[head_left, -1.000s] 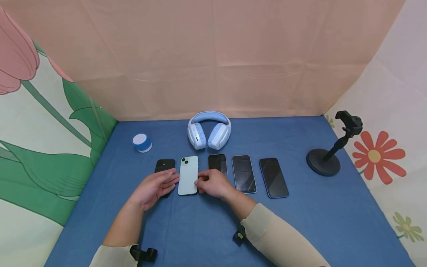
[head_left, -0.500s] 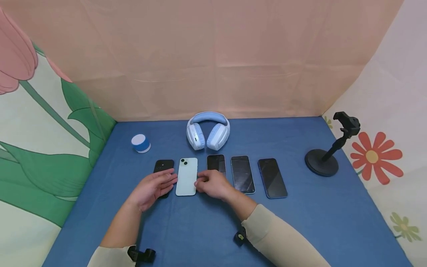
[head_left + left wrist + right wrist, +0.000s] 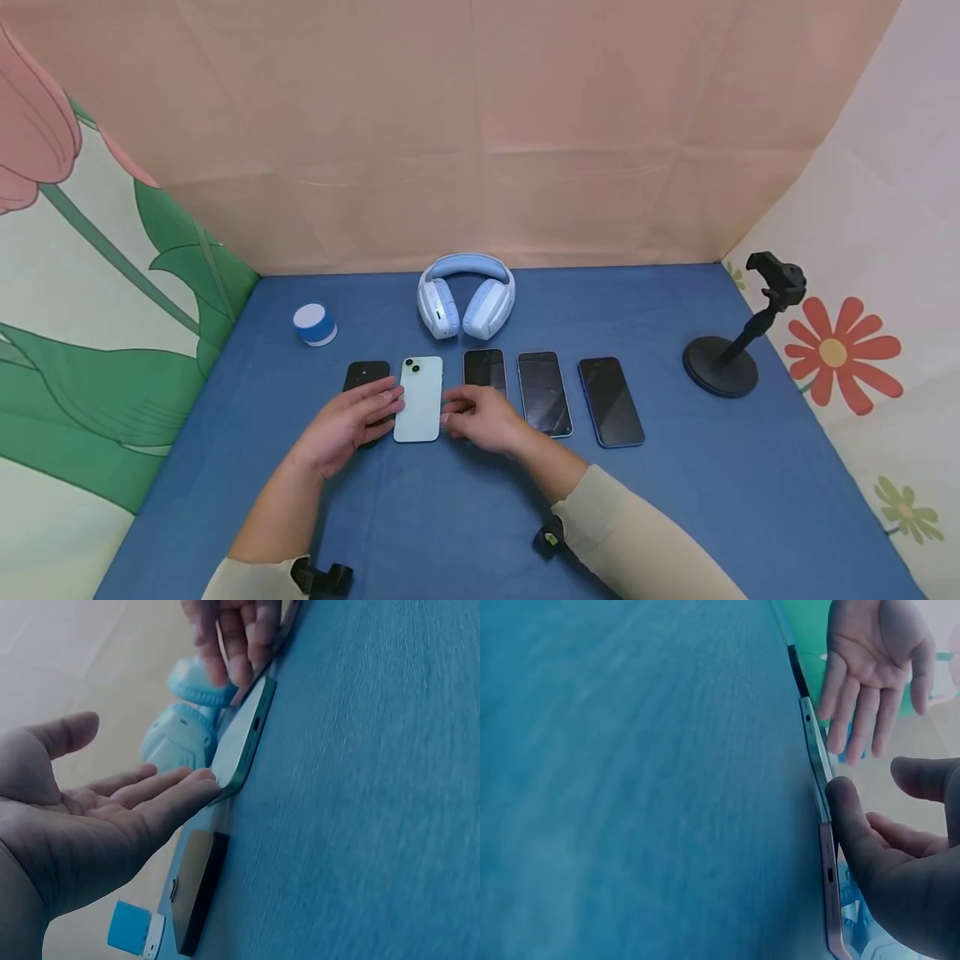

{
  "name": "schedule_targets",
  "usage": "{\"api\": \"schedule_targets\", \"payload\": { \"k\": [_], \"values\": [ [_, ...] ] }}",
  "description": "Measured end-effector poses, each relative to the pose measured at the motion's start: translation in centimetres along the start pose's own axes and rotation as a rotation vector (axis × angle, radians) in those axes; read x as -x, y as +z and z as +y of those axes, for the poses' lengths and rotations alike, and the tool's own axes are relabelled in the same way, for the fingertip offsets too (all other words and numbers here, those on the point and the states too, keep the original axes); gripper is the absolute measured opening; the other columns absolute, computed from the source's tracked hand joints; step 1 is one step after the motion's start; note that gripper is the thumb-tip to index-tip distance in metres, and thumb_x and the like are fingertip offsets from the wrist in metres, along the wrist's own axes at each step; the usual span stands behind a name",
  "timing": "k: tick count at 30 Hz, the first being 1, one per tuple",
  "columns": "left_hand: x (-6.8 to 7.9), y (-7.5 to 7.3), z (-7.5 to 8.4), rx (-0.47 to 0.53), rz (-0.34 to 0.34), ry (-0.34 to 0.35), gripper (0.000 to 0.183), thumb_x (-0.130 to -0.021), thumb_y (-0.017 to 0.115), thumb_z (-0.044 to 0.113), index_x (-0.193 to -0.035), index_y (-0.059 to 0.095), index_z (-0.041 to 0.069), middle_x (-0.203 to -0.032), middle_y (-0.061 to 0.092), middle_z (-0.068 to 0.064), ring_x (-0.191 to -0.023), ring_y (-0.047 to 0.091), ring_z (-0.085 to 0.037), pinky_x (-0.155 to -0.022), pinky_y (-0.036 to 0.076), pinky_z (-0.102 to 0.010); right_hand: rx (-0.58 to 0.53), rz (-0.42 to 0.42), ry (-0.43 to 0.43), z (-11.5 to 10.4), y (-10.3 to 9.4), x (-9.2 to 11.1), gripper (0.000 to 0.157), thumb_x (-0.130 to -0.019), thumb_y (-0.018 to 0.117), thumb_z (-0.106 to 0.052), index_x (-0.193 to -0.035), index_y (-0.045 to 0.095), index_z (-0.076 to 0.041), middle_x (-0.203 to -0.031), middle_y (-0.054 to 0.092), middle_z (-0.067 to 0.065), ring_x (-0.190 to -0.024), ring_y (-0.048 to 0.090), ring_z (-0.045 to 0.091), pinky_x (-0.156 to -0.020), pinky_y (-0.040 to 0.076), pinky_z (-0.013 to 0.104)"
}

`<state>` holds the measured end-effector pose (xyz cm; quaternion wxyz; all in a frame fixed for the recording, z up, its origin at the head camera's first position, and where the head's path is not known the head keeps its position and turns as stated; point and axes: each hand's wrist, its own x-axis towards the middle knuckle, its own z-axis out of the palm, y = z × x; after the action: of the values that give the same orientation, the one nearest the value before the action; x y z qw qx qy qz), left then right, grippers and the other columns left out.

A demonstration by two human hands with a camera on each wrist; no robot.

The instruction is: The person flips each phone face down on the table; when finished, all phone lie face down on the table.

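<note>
A pale mint-white phone [image 3: 418, 408] lies back up on the blue cloth, its camera lenses at the top left corner. My left hand [image 3: 347, 427], palm turned inward and fingers extended, has its fingertips right at the phone's left edge. Beneath those fingers lies a black phone [image 3: 367, 372], partly covered. At the right edge of the pale phone is my right hand [image 3: 486, 418], fingers loosely bent and thumb apart from them, with nothing pinched. It overlaps a dark-screened phone [image 3: 484, 367]. The right wrist view has the thumb [image 3: 847, 806] close over the row of phones.
Two more phones lie screen up to the right, a dark phone [image 3: 545, 392] and another dark phone [image 3: 611, 400]. Blue-and-white headphones [image 3: 487, 308] stand behind the row. A blue-and-white round container [image 3: 316, 324] is at back left, a black stand [image 3: 722, 367] at right.
The right hand's thumb and fingers have parted and drawn slightly off the pale phone's edge. The left hand stays nearly still beside it. The whole head view has shifted slightly.
</note>
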<state>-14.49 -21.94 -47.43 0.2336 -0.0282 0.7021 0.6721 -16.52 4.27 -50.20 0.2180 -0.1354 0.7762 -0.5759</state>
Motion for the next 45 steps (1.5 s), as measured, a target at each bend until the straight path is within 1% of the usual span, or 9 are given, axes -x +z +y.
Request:
{"api": "schedule_targets", "payload": {
  "k": [10, 14, 18, 23, 28, 30, 35, 40, 45],
  "values": [
    [-0.4, 1.1, 0.6, -0.045, -0.002, 0.014, 0.064, -0.108, 0.058, 0.033, -0.16, 0.035, 0.006, -0.161, 0.043, -0.015, -0.146, 0.045, -0.03, -0.117, 0.039, -0.046, -0.035, 0.024, 0.0, 0.1, -1.6, 1.1, 0.042, -0.099, 0.069, -0.015, -0.137, 0.062, 0.003, -0.114, 0.071, 0.009, -0.091, 0.075, 0.025, -0.079, 0.062, 0.036],
    [-1.0, 1.7, 0.6, -0.018, -0.028, 0.021, 0.064, -0.108, 0.058, 0.032, -0.16, 0.035, 0.005, -0.161, 0.044, -0.016, -0.146, 0.046, -0.031, -0.115, 0.041, -0.048, -0.023, 0.032, 0.0, 0.0, -2.3, 1.6, 0.043, -0.099, 0.069, -0.016, -0.138, 0.061, 0.002, -0.115, 0.07, 0.008, -0.091, 0.074, 0.026, -0.078, 0.062, 0.039],
    [-1.5, 2.4, 0.4, 0.007, -0.041, 0.022, 0.061, -0.109, 0.056, 0.028, -0.16, 0.035, 0.003, -0.16, 0.045, -0.016, -0.145, 0.047, -0.031, -0.113, 0.043, -0.047, -0.004, 0.052, 0.012, -0.1, -2.9, 2.0, 0.043, -0.099, 0.069, -0.016, -0.138, 0.062, 0.001, -0.115, 0.07, 0.008, -0.088, 0.073, 0.027, -0.076, 0.062, 0.041],
    [-1.8, 3.3, 0.3, 0.022, -0.06, 0.015, 0.059, -0.109, 0.055, 0.025, -0.159, 0.035, 0.001, -0.159, 0.045, -0.018, -0.145, 0.047, -0.031, -0.114, 0.041, -0.045, 0.024, 0.073, 0.029, 0.0, -3.8, 2.5, 0.042, -0.1, 0.069, -0.015, -0.138, 0.061, 0.001, -0.116, 0.07, 0.009, -0.087, 0.073, 0.027, -0.072, 0.061, 0.037],
    [-2.2, 4.0, 0.5, 0.05, -0.069, 0.0, 0.058, -0.109, 0.055, 0.024, -0.159, 0.036, 0.002, -0.159, 0.045, -0.018, -0.144, 0.048, -0.031, -0.114, 0.042, -0.042, 0.045, 0.096, 0.032, 0.1, -4.4, 2.8, 0.041, -0.099, 0.069, -0.015, -0.137, 0.062, 0.002, -0.115, 0.07, 0.009, -0.087, 0.072, 0.027, -0.07, 0.059, 0.032],
    [-2.4, 4.2, 0.5, 0.055, -0.074, -0.005, 0.057, -0.109, 0.055, 0.025, -0.159, 0.037, 0.003, -0.159, 0.045, -0.017, -0.144, 0.048, -0.031, -0.113, 0.043, -0.042, 0.044, 0.103, 0.031, 0.2, -4.6, 2.9, 0.041, -0.099, 0.07, -0.014, -0.137, 0.062, 0.002, -0.115, 0.07, 0.01, -0.088, 0.072, 0.027, -0.07, 0.06, 0.032],
    [-2.8, 4.6, 0.5, 0.06, -0.097, -0.008, 0.057, -0.109, 0.056, 0.025, -0.159, 0.037, 0.004, -0.16, 0.044, -0.017, -0.143, 0.049, -0.033, -0.112, 0.045, -0.044, 0.092, 0.133, 0.043, 0.3, -5.0, 3.1, 0.041, -0.099, 0.07, -0.016, -0.136, 0.064, -0.001, -0.114, 0.071, 0.006, -0.091, 0.069, 0.021, -0.07, 0.059, 0.032],
    [-3.1, 5.2, 0.4, 0.084, -0.124, -0.017, 0.058, -0.109, 0.055, 0.024, -0.16, 0.035, 0.004, -0.161, 0.043, -0.018, -0.144, 0.047, -0.033, -0.115, 0.042, -0.044, 0.154, 0.169, 0.047, 0.4, -5.4, 3.3, 0.039, -0.099, 0.071, -0.018, -0.135, 0.066, -0.005, -0.112, 0.071, 0.003, -0.094, 0.066, 0.018, -0.071, 0.057, 0.031],
    [-3.3, 5.8, 0.1, 0.09, -0.145, -0.023, 0.061, -0.109, 0.057, 0.025, -0.161, 0.034, 0.004, -0.161, 0.042, -0.019, -0.145, 0.046, -0.035, -0.116, 0.04, -0.045, 0.182, 0.178, 0.034, 0.6, -5.6, 3.5, 0.038, -0.099, 0.071, -0.019, -0.134, 0.067, -0.005, -0.113, 0.071, 0.004, -0.097, 0.067, 0.018, -0.073, 0.057, 0.032]
  ]
}}
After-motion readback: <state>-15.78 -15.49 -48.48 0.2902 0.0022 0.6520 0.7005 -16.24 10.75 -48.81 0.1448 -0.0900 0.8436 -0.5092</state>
